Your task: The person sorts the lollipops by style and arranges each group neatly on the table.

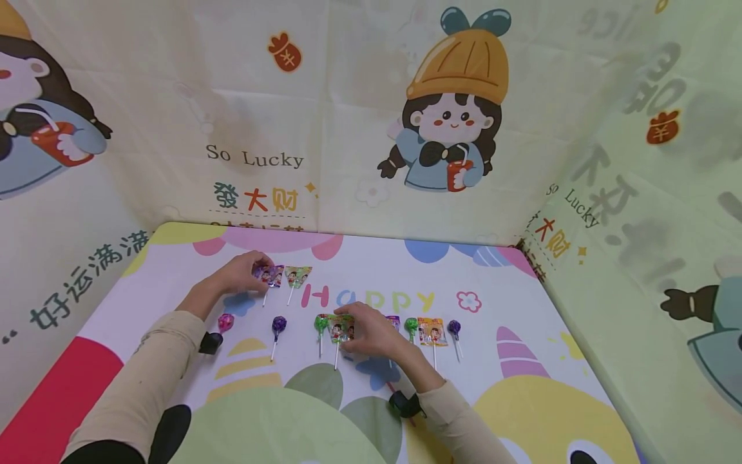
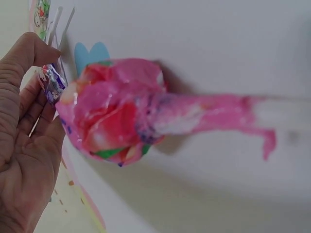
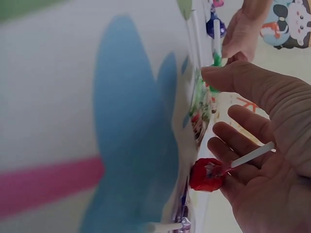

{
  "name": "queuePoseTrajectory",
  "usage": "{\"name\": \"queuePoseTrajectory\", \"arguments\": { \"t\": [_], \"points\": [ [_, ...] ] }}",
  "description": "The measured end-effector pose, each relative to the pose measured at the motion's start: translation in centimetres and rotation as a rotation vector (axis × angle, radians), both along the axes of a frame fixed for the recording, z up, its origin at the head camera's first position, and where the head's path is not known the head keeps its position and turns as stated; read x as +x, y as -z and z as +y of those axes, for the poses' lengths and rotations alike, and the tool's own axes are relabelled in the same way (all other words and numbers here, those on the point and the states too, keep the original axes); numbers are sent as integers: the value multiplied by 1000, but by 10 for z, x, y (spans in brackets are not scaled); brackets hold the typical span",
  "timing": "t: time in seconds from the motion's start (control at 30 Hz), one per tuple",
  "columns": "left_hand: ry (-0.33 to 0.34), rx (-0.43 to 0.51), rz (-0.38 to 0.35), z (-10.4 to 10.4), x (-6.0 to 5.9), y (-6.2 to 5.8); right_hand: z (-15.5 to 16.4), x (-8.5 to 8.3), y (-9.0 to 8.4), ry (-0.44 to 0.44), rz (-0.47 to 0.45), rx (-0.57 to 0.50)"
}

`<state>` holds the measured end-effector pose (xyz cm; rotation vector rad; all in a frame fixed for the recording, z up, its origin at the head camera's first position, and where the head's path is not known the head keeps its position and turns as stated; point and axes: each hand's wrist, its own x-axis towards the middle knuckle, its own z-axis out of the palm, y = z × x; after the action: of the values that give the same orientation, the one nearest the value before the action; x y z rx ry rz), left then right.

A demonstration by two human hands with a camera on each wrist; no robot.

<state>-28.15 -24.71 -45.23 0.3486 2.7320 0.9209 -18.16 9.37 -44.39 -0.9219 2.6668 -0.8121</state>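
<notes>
My left hand [image 1: 250, 269] reaches to the far left of the mat and pinches a flat purple-wrapped lollipop [image 1: 270, 276] between thumb and fingers; the left wrist view shows the left hand [image 2: 29, 111] on this flat purple-wrapped lollipop [image 2: 51, 83]. A round pink lollipop [image 2: 116, 109] lies close to that wrist. My right hand [image 1: 355, 320] rests on the nearer row, its thumb on a flat picture-wrapped lollipop [image 1: 341, 330]. In the right wrist view my right hand [image 3: 221, 94] keeps a red lollipop [image 3: 206, 174] tucked in its curled fingers, stick across the palm.
A second flat lollipop [image 1: 298, 276] lies beside the left hand. The near row holds pink [image 1: 225, 321], purple [image 1: 279, 324], green [image 1: 321, 322], green [image 1: 411, 325], orange flat [image 1: 432, 332] and purple [image 1: 455, 328] lollipops. Cartoon-printed cloth walls [image 1: 371, 129] enclose the mat [image 1: 510, 303].
</notes>
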Motion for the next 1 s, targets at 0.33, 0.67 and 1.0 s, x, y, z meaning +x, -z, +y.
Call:
{"name": "queuePoseTrajectory", "arguments": {
  "t": [0.33,0.67,1.0],
  "points": [
    [-1,12,1,0,1,-2,-2,-7,4,-14,10,58],
    [-3,20,-5,3,3,-4,-3,-8,5,-24,37,85],
    [-9,18,-12,3,4,-4,-4,-9,4,-60,116,118]
  ]
}}
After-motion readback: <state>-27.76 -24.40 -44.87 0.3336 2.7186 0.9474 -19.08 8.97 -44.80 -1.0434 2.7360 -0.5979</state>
